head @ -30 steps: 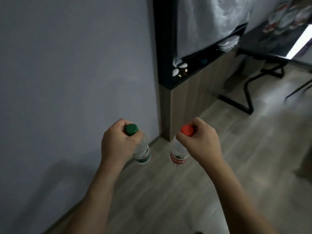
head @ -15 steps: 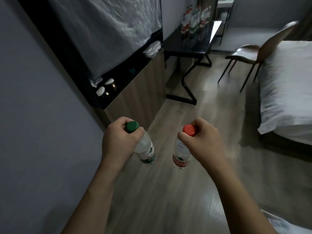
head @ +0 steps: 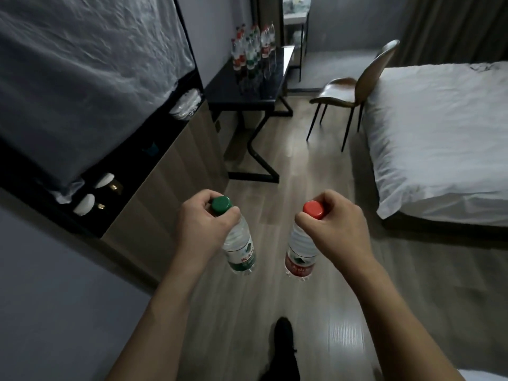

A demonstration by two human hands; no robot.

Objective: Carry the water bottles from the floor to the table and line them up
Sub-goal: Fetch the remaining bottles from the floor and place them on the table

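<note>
Bottles: green [head: 239, 250] in left hand [head: 204, 226], red [head: 300, 254] in right hand [head: 334, 225] | fingers clenched on necks only, bodies dangling | surface [head: 255, 90] at 12 o'clock, well apart | risk: slipping, or toppling the row [head: 251, 50] there.

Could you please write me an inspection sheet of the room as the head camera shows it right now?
Surface: black table ahead by the wall, near half bare.
Job's things: green-capped bottle and red-capped bottle carried upright above the floor; a group of bottles already stands at the table's far end.
Clutter: white cups and stacked white items on the dark shelf at left.
Grippers: left hand grips the green-capped bottle's neck; right hand grips the red-capped one's.
Cables: nothing seen.
Surroundings: wooden floor, chair, white bed, curtain, the person's dark shoe.
</note>
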